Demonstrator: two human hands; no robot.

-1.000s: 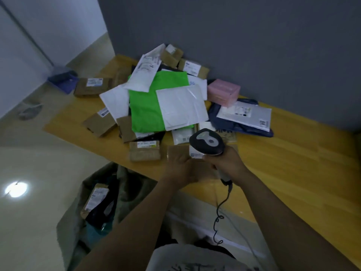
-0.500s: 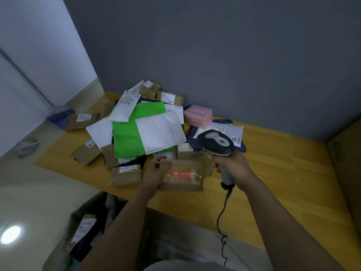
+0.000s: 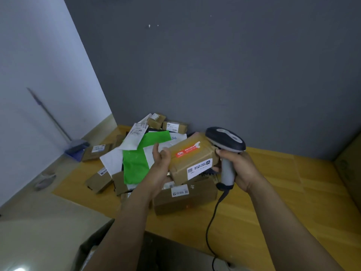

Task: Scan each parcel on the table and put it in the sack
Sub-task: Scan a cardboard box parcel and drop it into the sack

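The parcel pile [image 3: 134,167] blocks the table [image 3: 277,184] on the left; its right side lies open.

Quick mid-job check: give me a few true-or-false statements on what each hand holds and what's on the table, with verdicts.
1. The left hand holds a cardboard box with a red sticker, raised above the table. True.
2. The right hand is empty. False: it grips the barcode scanner by its handle.
3. A green mailer lies in the heap on the table. True.
4. The scanner is cordless. False: a black cable hangs from its handle.
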